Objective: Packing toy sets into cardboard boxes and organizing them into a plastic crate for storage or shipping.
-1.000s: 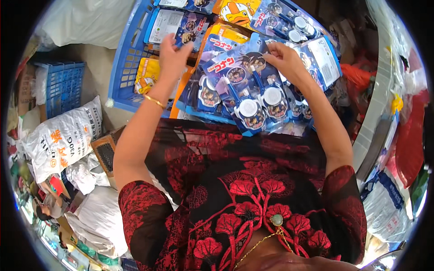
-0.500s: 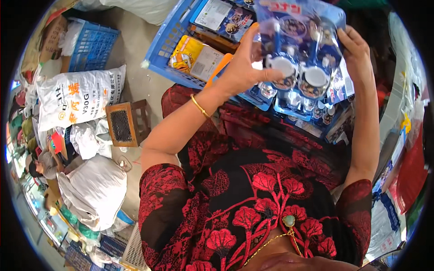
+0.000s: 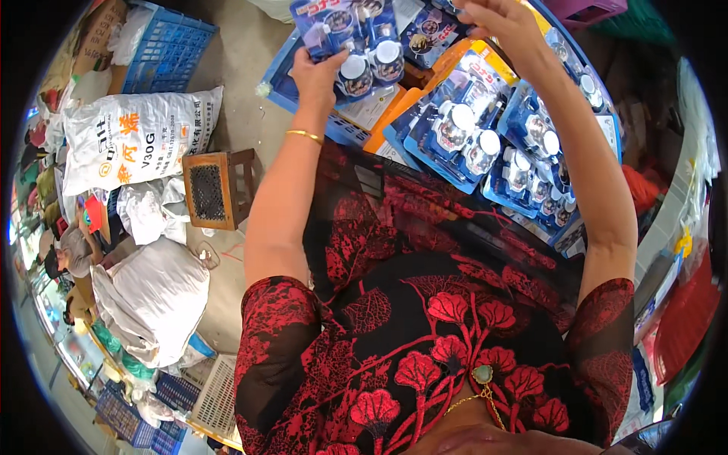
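Observation:
My left hand [image 3: 314, 79] grips the lower left edge of a blue blister pack [image 3: 345, 26] with round white-topped toys, over the left part of a blue plastic basket [image 3: 279, 89]. Farther right, my right hand [image 3: 493, 19] is raised over the far side of the basket, its fingers apart and nothing seen in them; the upper frame edge cuts it off in part. Beneath my right forearm lie several similar blister packs [image 3: 462, 125], overlapping and tilted. An orange-edged card pack [image 3: 390, 114] shows between them and my left hand.
Left on the floor are a small wooden stool [image 3: 208, 191], a printed white sack [image 3: 140, 140], another blue basket [image 3: 171, 53] and a bulging white sack [image 3: 155, 307]. A person [image 3: 76, 250] is at the far left. A red item [image 3: 686, 334] stands at the right.
My left hand has carried the blister pack left and away from me. My right hand has let go of it and moved up and left. More of the packs in the basket now show.

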`<state>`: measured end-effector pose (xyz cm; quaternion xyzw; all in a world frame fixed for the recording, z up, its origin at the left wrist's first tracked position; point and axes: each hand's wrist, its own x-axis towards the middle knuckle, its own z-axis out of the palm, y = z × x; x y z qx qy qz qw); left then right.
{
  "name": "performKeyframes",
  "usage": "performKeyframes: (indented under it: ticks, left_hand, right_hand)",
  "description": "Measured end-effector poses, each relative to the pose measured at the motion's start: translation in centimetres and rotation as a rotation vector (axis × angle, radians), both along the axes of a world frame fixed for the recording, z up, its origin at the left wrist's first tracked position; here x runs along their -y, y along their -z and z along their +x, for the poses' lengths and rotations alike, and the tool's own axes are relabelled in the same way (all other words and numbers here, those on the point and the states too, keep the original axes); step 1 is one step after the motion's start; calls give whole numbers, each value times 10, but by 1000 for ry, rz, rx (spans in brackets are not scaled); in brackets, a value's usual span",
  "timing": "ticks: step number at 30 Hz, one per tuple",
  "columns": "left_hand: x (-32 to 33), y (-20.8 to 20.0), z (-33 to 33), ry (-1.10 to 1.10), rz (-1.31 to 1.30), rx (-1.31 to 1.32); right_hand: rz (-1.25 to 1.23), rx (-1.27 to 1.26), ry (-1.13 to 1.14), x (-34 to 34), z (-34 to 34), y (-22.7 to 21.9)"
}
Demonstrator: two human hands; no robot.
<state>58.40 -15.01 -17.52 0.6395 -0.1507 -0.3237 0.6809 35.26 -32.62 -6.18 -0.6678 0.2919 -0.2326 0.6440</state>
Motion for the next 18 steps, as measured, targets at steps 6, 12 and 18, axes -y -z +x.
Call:
performKeyframes:
  ticks: [6,12,18]
  left_hand:
    - [22,62,-16,-207,87,-246]
    - [-16,196,22,-640,837,-337]
    - [37,192,-60,41,1700,117]
  right_hand:
    - [-123,-250,96,-30,-39,18]
    - [21,-256,85,-65,-41,7]
    - [-59,-381,72,-76,-90,13]
